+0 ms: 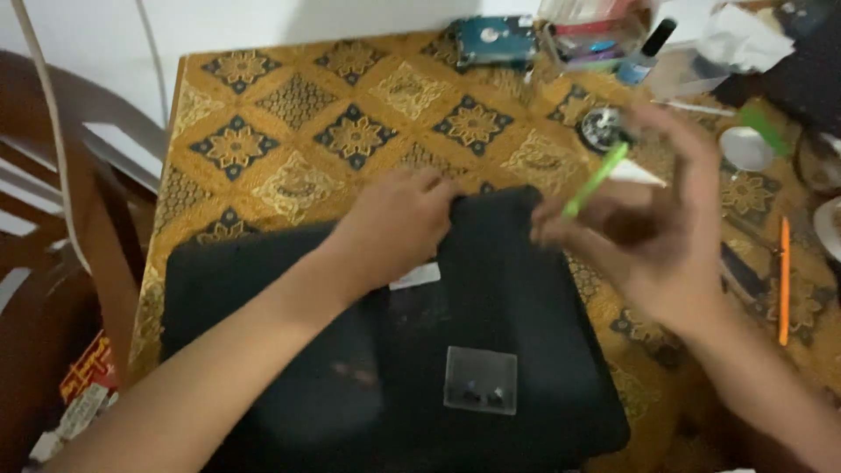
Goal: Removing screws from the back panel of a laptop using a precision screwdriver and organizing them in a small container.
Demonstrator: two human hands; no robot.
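Pinched in the blurred right hand (pixel 653 232), a green stick (pixel 596 180); left hand (pixel 394 223) presses flat, unclenched, on the black laptop (pixel 517 324), hiding its far edge.

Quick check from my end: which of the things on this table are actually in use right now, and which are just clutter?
In use:
left hand pressing on the black laptop
right hand holding the green tool
small clear box on the laptop

Lying about:
hard drive
orange pen
clear tray of small items
crumpled tissue
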